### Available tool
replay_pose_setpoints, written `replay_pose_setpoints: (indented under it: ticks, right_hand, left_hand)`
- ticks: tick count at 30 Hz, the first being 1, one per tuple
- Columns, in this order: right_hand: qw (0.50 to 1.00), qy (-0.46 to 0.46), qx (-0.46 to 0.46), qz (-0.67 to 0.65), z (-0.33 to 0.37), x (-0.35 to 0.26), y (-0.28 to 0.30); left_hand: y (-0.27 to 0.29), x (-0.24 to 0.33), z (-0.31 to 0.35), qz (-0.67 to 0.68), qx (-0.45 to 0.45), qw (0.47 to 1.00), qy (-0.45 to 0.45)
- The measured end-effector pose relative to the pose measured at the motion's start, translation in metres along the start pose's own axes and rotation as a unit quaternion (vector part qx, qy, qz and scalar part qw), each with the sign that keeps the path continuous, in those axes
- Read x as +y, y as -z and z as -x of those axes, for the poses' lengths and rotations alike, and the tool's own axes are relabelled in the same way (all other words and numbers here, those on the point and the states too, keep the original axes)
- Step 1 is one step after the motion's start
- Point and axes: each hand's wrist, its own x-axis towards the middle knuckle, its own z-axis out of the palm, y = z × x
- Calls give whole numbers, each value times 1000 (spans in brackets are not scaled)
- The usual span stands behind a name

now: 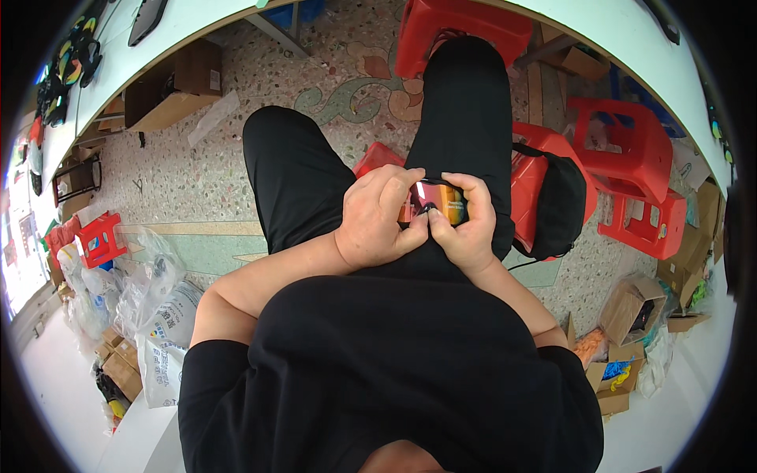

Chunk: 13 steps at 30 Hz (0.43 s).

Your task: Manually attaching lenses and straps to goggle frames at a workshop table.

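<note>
Between my two hands, above my lap, is a pair of sunglasses (451, 203) with a dark frame and a shiny mirrored lens in pink, orange and yellow. My left hand (369, 214) grips its left end, fingers curled over the top and thumb near the lower middle. On the other end, my right hand (471, 229) has its index finger along the upper edge and its thumb pressed near the nose notch. Both hands nearly meet at the middle of the frame. My fingers hide the outer ends of the sunglasses.
A white table (110, 71) curves around ahead, with colourful glasses (85, 55) and a dark flat device (147, 21) at left. Red stools (623, 150) stand right, near a black bag (561, 205). Cardboard boxes (193, 75) and plastic bags (162, 307) lie about the floor.
</note>
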Motion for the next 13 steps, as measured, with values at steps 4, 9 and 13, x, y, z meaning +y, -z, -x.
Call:
replay_pose_setpoints:
  ticks: [4,9,13]
  right_hand:
    - [1000,-15,2,-23,-4,9,0]
    - [1000,-2,12,11,-13,4,2]
    - [999,6,-40,-1,-12,5,15]
  left_hand:
    - [-3,-2,-4,-9,-4,1000,-6]
    - [-4,-2,-6,-10,-14,999,51]
    - [4,-3,-3,-14,-55,993,102]
